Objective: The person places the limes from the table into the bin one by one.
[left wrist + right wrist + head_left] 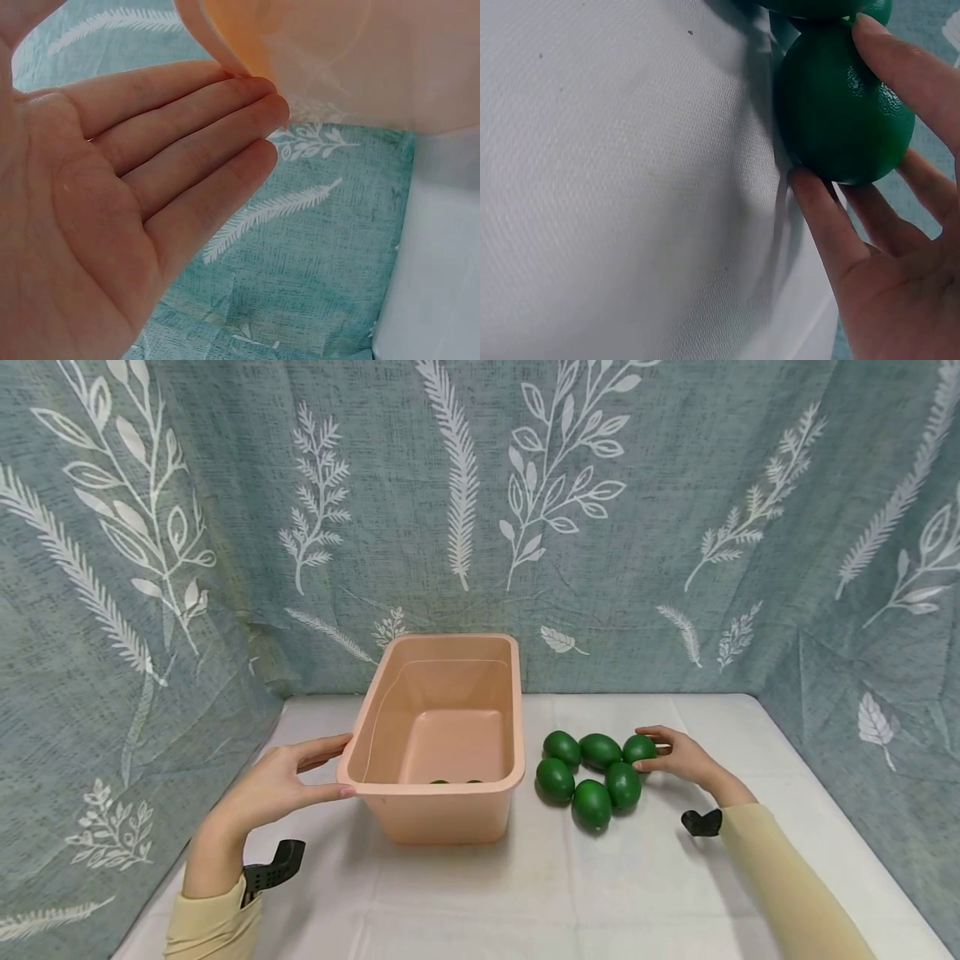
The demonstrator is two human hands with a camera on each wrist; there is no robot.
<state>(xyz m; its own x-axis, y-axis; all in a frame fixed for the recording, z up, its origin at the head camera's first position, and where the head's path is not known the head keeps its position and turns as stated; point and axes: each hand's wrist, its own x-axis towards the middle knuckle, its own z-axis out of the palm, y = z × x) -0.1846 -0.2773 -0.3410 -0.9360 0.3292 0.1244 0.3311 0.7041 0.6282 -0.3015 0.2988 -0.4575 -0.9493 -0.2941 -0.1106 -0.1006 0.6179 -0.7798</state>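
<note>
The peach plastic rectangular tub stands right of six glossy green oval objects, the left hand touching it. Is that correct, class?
No: in the head view the tub stands left of those six green objects; the left hand does touch it.

We count six green fruits (592, 806) out on one white counter (465, 902), two more green tops (438, 782) just showing inside one peach bin (442, 817), and here we have two hands (678, 756), two black wrist devices (276, 868)!
</note>
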